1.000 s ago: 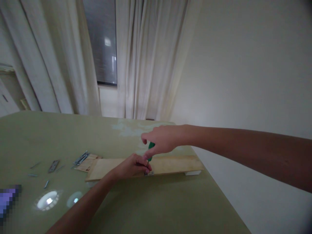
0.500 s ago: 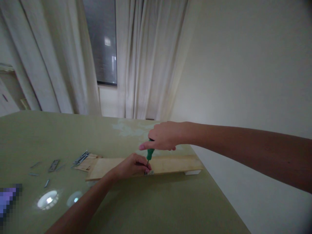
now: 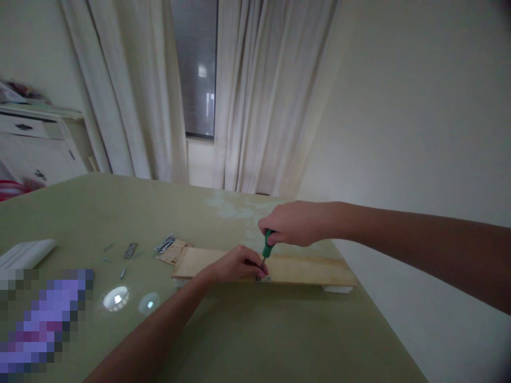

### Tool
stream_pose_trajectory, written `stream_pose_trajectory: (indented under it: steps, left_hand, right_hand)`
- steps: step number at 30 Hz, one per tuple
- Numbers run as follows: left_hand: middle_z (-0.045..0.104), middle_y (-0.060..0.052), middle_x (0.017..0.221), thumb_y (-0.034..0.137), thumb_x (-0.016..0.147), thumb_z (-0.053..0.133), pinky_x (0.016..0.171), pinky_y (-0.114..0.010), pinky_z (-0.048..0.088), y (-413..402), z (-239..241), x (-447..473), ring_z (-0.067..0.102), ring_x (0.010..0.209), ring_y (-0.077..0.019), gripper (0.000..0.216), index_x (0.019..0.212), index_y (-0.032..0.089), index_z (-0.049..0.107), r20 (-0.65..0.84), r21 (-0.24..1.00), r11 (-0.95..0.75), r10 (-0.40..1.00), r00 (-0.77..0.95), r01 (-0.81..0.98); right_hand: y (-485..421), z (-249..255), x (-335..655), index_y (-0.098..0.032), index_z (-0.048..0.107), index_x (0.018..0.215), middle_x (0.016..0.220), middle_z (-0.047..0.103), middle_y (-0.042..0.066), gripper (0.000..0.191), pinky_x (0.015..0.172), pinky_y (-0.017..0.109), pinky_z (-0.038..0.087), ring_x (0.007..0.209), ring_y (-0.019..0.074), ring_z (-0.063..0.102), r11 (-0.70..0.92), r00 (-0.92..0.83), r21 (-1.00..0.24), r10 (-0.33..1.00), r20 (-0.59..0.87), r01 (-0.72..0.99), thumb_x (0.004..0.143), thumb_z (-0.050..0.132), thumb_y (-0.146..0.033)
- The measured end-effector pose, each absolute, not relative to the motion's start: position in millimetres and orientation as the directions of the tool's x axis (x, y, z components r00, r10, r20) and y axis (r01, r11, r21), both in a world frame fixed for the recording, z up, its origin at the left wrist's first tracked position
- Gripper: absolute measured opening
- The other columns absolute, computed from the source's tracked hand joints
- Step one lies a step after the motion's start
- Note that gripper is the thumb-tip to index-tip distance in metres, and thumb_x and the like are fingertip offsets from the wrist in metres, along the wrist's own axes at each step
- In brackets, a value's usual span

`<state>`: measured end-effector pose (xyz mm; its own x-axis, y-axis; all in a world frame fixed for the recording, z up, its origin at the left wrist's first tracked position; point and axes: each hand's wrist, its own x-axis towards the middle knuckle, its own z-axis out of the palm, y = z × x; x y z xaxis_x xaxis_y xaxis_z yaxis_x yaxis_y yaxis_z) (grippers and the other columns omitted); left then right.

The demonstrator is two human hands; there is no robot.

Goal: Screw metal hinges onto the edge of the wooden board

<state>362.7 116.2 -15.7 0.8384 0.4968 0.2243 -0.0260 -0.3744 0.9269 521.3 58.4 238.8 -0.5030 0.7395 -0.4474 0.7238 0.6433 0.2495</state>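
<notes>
A pale wooden board (image 3: 307, 268) lies on the green table (image 3: 247, 340) on small white blocks. My right hand (image 3: 297, 223) is closed round the green handle of a screwdriver (image 3: 266, 249), which stands almost upright with its tip at the board's near edge. My left hand (image 3: 235, 265) rests on the board with its fingers pinched at the screwdriver's tip, beside a small metal hinge plate (image 3: 265, 278). What the fingers pinch is too small to make out.
Left of the board lie metal hinges (image 3: 164, 244), a single hinge (image 3: 130, 250), loose screws (image 3: 122, 273) and a thin wood piece (image 3: 172, 251). A white object (image 3: 26, 253) sits at the far left. Curtains (image 3: 255, 96) and a white dresser (image 3: 35, 149) stand behind the table.
My right hand has closed its fingers fully round the screwdriver handle; the index finger was stretched out before. The view has shifted, so everything sits further right. My left hand stays at the tip.
</notes>
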Motion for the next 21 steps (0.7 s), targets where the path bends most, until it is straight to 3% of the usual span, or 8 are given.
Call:
stream_pose_trajectory:
  steps: [3,6,8,11,13,15,18,21]
  left_hand:
    - [0.081,-0.008,0.086,0.042,0.093,0.082,0.074,-0.025,0.053,115.8,-14.3,362.6,0.070,0.078,-0.0174,0.028,0.097,0.015,0.089,0.226,0.929,-0.369,0.496,0.839,-0.032]
    - [0.082,-0.008,0.086,0.044,0.093,0.082,0.075,-0.026,0.053,115.5,-12.4,362.8,0.070,0.078,-0.0177,0.031,0.097,0.014,0.089,0.228,0.928,-0.370,0.487,0.843,-0.037]
    - [0.082,-0.009,0.086,0.045,0.093,0.081,0.074,-0.025,0.053,115.3,-11.2,363.0,0.071,0.078,-0.0177,0.033,0.098,0.014,0.088,0.229,0.928,-0.371,0.485,0.844,-0.038]
    - [0.082,-0.009,0.086,0.044,0.093,0.080,0.074,-0.025,0.053,115.4,-9.9,363.1,0.071,0.078,-0.0178,0.032,0.100,0.014,0.088,0.232,0.927,-0.374,0.487,0.842,-0.039]
    - [0.082,-0.009,0.086,0.043,0.093,0.081,0.076,-0.026,0.054,115.6,-9.6,363.0,0.071,0.078,-0.0180,0.031,0.099,0.014,0.088,0.235,0.925,-0.377,0.485,0.843,-0.041]
    - [0.082,-0.009,0.086,0.042,0.092,0.081,0.077,-0.026,0.054,115.6,-9.8,362.9,0.071,0.079,-0.0180,0.030,0.097,0.014,0.088,0.234,0.924,-0.381,0.480,0.846,-0.040]
    - [0.082,-0.009,0.087,0.041,0.093,0.079,0.075,-0.026,0.053,115.4,-10.6,362.9,0.070,0.078,-0.0177,0.030,0.098,0.013,0.088,0.228,0.922,-0.386,0.480,0.847,-0.029]
    - [0.082,-0.010,0.089,0.041,0.095,0.078,0.076,-0.026,0.053,115.2,-11.6,363.0,0.070,0.079,-0.0181,0.030,0.099,0.013,0.088,0.221,0.922,-0.387,0.487,0.845,-0.019]
  right_hand:
    - [59.3,241.9,521.7,-0.025,0.065,0.143,0.119,0.081,0.009,0.055,0.071,0.029,0.043,0.103,0.0257,0.073,0.654,-0.538,0.174,0.722,-0.435,0.736,0.090,0.080,-0.023]
    - [59.0,240.4,518.7,-0.018,0.074,0.132,0.101,0.082,0.013,0.043,0.065,0.032,0.042,0.087,0.0279,0.073,0.550,-0.411,0.235,0.792,-0.452,0.802,0.102,0.066,-0.047]
    - [58.1,238.1,517.4,-0.016,0.081,0.112,0.096,0.081,0.016,0.047,0.064,0.034,0.041,0.082,0.0281,0.073,0.533,-0.375,0.295,0.808,-0.454,0.793,0.111,0.047,-0.048]
    - [57.6,238.7,519.1,-0.021,0.078,0.117,0.110,0.081,0.012,0.023,0.068,0.032,0.041,0.094,0.0259,0.073,0.613,-0.467,0.242,0.755,-0.460,0.752,0.105,0.061,-0.029]
    - [58.1,240.8,520.3,-0.025,0.071,0.133,0.117,0.080,0.009,0.043,0.070,0.030,0.042,0.101,0.0249,0.072,0.637,-0.517,0.167,0.729,-0.449,0.752,0.091,0.077,-0.020]
    - [58.3,241.6,519.2,-0.022,0.067,0.140,0.115,0.080,0.011,0.054,0.069,0.031,0.042,0.098,0.0271,0.073,0.593,-0.485,0.169,0.765,-0.423,0.788,0.089,0.082,-0.030]
    - [57.3,239.6,515.2,-0.015,0.079,0.119,0.101,0.081,0.017,0.044,0.065,0.035,0.041,0.086,0.0301,0.074,0.526,-0.384,0.285,0.818,-0.429,0.802,0.108,0.055,-0.051]
    - [56.5,239.9,514.9,-0.017,0.081,0.111,0.105,0.082,0.016,0.036,0.068,0.034,0.042,0.091,0.0285,0.074,0.578,-0.419,0.295,0.784,-0.458,0.760,0.111,0.051,-0.036]
